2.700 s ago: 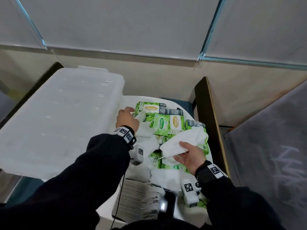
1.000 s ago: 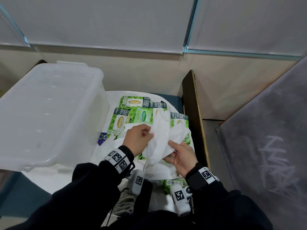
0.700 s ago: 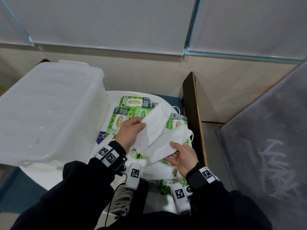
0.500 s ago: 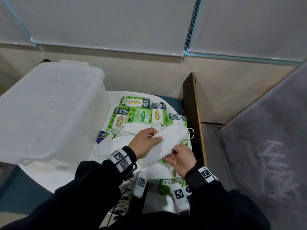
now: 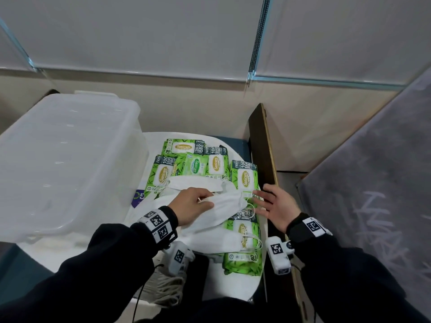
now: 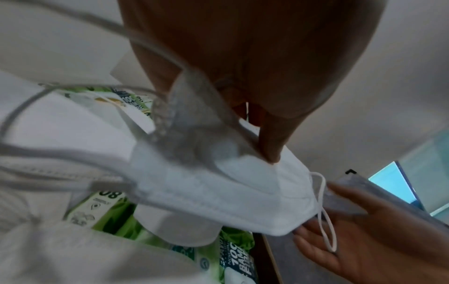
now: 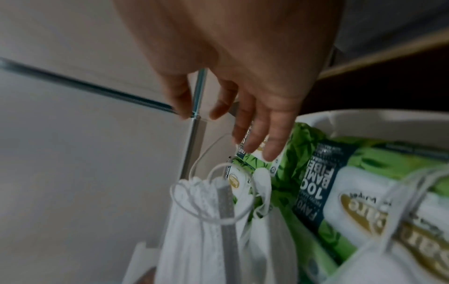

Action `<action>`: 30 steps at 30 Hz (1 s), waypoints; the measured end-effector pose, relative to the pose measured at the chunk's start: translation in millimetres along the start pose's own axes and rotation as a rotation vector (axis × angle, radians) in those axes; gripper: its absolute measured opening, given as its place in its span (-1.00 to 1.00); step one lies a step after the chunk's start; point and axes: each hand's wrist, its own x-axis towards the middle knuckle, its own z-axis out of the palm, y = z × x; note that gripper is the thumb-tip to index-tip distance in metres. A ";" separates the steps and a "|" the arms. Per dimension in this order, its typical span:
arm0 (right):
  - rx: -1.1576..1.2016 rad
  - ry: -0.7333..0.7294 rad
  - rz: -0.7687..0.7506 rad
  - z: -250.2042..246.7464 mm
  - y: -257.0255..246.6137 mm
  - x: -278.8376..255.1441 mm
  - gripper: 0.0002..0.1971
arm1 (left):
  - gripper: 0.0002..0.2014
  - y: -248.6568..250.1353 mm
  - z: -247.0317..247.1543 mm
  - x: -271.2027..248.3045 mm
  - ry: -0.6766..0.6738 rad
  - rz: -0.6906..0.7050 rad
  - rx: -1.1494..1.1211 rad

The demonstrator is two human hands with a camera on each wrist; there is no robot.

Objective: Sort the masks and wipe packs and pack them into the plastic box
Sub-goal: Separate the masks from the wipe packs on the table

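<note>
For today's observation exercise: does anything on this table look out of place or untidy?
Yes. White masks lie jumbled over the green wipe packs, unsorted. The plastic box sits upside down, so nothing can go in. The left hand holds one mask; the right hand is open.

Masks: plain white. Wipe packs: green leaf print, dark label panels, gold-and-white ovals. Plastic box: translucent white. Sleeves: black.

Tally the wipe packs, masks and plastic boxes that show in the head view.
Green wipe packs: 6
White masks: at least 3; they overlap, so more may be hidden
Plastic box: 1
Total: at least 10
</note>
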 end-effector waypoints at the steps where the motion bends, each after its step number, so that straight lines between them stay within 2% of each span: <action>1: -0.162 -0.015 -0.029 0.8 1.5 1.6 -0.63 | -0.82 -0.3 -0.3 0.5 0.001 0.017 0.026; 3: -0.436 -0.051 -0.097 6.3 4.8 1.7 -0.34 | -0.85 2.2 -0.9 2.1 -0.003 0.058 0.064; 5: -0.585 -0.147 -0.145 14.2 10.4 -0.8 -0.34 | -0.89 6.1 -0.9 4.8 -0.030 0.100 0.098; 8: -0.651 -0.266 -0.156 23.2 17.4 -2.1 -0.54 | -0.87 9.5 -3.1 10.3 -0.043 0.130 0.160; 11: -0.668 -0.196 -0.173 24.0 19.3 -0.8 -0.92 | -0.82 11.1 -4.4 13.2 -0.089 0.137 0.232; 15: -0.554 -0.044 -0.162 13.6 16.6 7.0 -0.89 | -0.76 7.0 -6.1 12.3 -0.138 0.025 0.216; 17: -0.477 0.012 -0.143 6.9 16.2 9.7 -0.88 | -0.68 1.7 -12.9 10.8 -0.180 -0.066 0.115; 19: -0.398 0.052 -0.092 -2.7 16.8 12.2 -0.86 | -0.67 -6.0 -25.5 9.2 -0.165 -0.134 -0.022; 22: -0.328 0.037 0.012 -20.2 23.0 11.9 -0.81 | -0.72 -17.7 -44.5 6.6 -0.103 -0.214 -0.252; 24: -0.313 0.021 0.043 -27.6 28.9 8.7 -0.79 | -0.65 -23.8 -50.1 4.0 -0.097 -0.258 -0.369; 27: -0.268 0.021 0.050 -34.9 31.5 5.9 -0.85 | -0.57 -39.2 -55.5 1.9 -0.016 -0.385 -0.528; 29: -0.108 0.042 0.080 -43.1 29.0 6.0 -0.85 | -0.57 -57.2 -61.9 -1.2 -0.021 -0.455 -0.588; 30: 0.006 0.054 0.098 -48.3 27.9 6.8 -0.78 | -0.56 -67.5 -65.1 -4.3 -0.052 -0.486 -0.599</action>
